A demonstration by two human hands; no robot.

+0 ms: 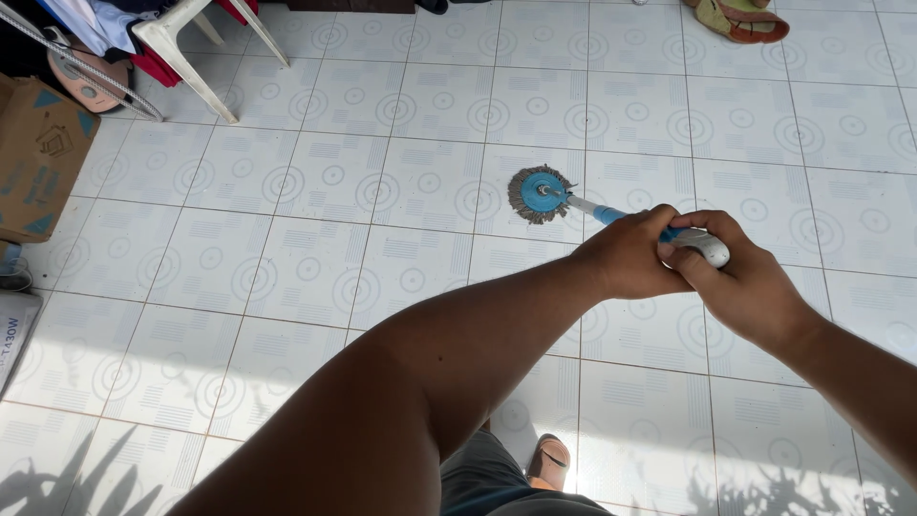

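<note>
Forearm-first, my left hand [630,256] and right hand [740,282] clamp together on the spin mop [541,193] handle, head touching tiled floor [315,239].

Open tiled floor [382,239] around mop head [538,193]; chair legs [196,72], cardboard box [33,158] far left.

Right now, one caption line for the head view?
Both hands, left and right, grip a mop on the tiled floor.

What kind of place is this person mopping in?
Probably a home's porch or utility area: patterned tile floor, a white plastic chair heaped with clothes, and sandals left by the edge.
</note>
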